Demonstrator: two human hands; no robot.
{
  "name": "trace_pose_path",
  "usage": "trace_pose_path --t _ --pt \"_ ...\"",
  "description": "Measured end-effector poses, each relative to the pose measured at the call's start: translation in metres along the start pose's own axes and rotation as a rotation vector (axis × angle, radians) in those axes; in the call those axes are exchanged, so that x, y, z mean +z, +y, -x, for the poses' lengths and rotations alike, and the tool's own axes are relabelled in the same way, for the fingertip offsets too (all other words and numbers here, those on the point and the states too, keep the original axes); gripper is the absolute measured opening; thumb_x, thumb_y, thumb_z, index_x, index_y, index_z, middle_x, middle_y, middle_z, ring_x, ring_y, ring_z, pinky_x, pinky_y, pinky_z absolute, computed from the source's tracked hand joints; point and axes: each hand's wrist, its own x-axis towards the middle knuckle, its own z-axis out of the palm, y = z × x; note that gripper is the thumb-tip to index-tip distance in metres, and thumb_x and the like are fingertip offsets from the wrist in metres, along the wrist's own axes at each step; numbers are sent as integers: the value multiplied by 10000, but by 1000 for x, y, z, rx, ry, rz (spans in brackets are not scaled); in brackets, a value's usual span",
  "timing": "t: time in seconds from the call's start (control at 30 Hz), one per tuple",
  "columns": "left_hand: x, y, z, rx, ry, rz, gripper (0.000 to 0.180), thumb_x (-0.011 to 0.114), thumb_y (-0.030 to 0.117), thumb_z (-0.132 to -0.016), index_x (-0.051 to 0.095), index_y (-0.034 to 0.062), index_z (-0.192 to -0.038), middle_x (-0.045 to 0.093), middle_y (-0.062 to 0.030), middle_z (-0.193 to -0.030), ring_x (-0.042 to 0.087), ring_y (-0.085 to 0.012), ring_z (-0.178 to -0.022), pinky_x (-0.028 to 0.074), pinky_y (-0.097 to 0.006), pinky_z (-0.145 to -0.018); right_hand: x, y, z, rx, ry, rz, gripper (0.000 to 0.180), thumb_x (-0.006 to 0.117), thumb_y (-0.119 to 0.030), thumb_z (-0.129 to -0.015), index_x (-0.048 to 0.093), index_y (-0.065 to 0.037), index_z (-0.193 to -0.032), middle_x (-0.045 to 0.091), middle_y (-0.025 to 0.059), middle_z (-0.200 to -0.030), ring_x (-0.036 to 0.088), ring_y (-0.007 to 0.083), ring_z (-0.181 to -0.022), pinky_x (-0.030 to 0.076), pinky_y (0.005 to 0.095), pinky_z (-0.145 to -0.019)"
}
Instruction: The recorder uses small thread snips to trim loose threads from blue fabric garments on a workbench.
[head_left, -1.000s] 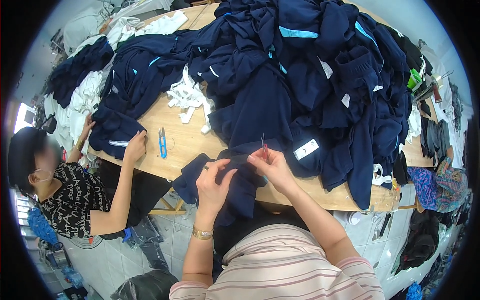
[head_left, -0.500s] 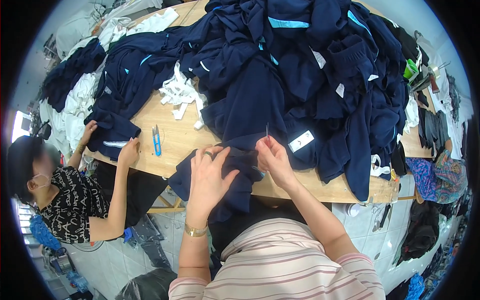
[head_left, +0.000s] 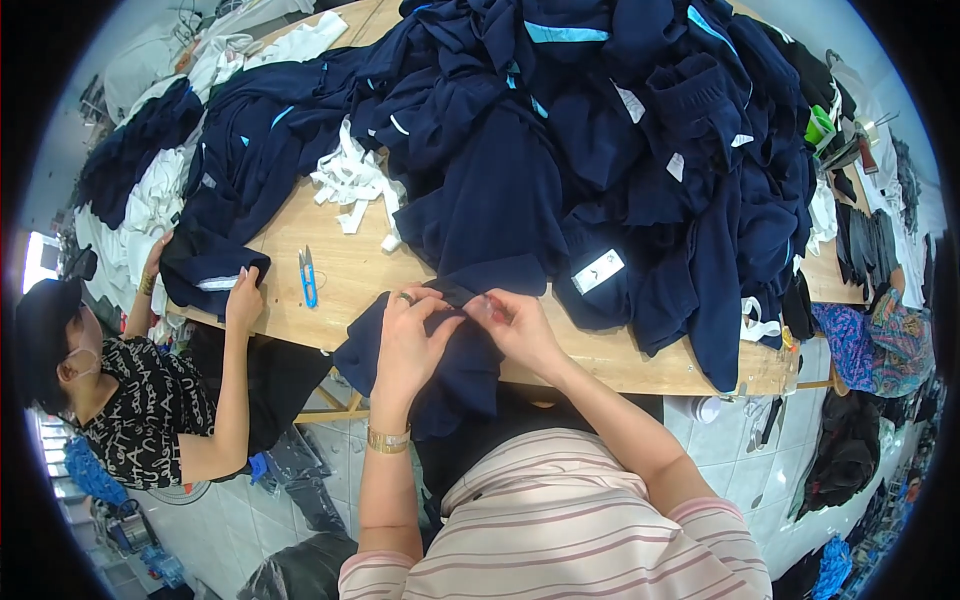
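Note:
A navy garment (head_left: 455, 365) hangs over the near edge of the wooden table, part of it lying on the tabletop. My left hand (head_left: 408, 335), with a ring and a gold watch, pinches the cloth near its upper fold. Close beside it, my right hand (head_left: 520, 335) is closed at the same fold. A bit of a small red-handled pointed tool (head_left: 495, 312) shows between the right fingers. Its tip is hidden by the fingers and cloth.
A large heap of navy garments (head_left: 500, 190) covers the far side of the wooden table (head_left: 385, 275). White strips (head_left: 350, 180) and blue thread snips (head_left: 307, 278) lie left of centre. At the left, a co-worker (head_left: 140, 400) handles navy cloth; another person (head_left: 875, 345) sits far right.
My right hand has moved left to the fold beside my left hand; the tool's thin metal point, which stood up before, no longer shows. The co-worker's hands and cloth have shifted slightly.

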Motion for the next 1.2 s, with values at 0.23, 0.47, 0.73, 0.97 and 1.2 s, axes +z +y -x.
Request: trace_pose_path --t 0.23,0.47,0.73,0.97,1.2 --pt "-1 7 -7 111 -19 47 226 759 108 -712 690 61 -921 635 -102 -1072 463 -328 -1214 389 -422 -986 -11 4 -1 307 -40 -336 208 621 -190 -897 617 14 -853 602 -15 -707 494 31 -657 404 198 -578" --pt "6 18 -10 183 6 73 338 739 86 -728 629 80 -1048 671 -64 -1006 464 -304 -1222 362 -413 -1001 -8 10 1 25 91 -79 196 598 -170 -904 548 3 -826 544 54 -626 470 85 -564 381 248 -517" --pt "9 19 -16 -54 -178 386 440 703 -27 -737 535 45 -1137 688 -76 -897 648 -151 -913 487 -278 -797 -12 -1 3 26 120 -30 211 601 -168 -899 526 1 -798 499 67 -586 446 106 -528 370 266 -496" --pt "19 11 -10 -138 -160 789 394 666 -54 -785 517 21 -1143 635 -53 -923 623 -94 -845 487 -195 -759 -14 1 2 9 121 -52 192 600 -171 -898 555 2 -827 534 57 -612 458 93 -544 379 264 -507" --pt "20 4 -7 -93 -246 728 195 641 -34 -807 598 -1 -995 621 -23 -890 555 -67 -812 455 -206 -754 -20 -5 4 -44 93 27 189 590 -162 -898 523 -1 -824 533 101 -598 499 159 -512 384 288 -497"
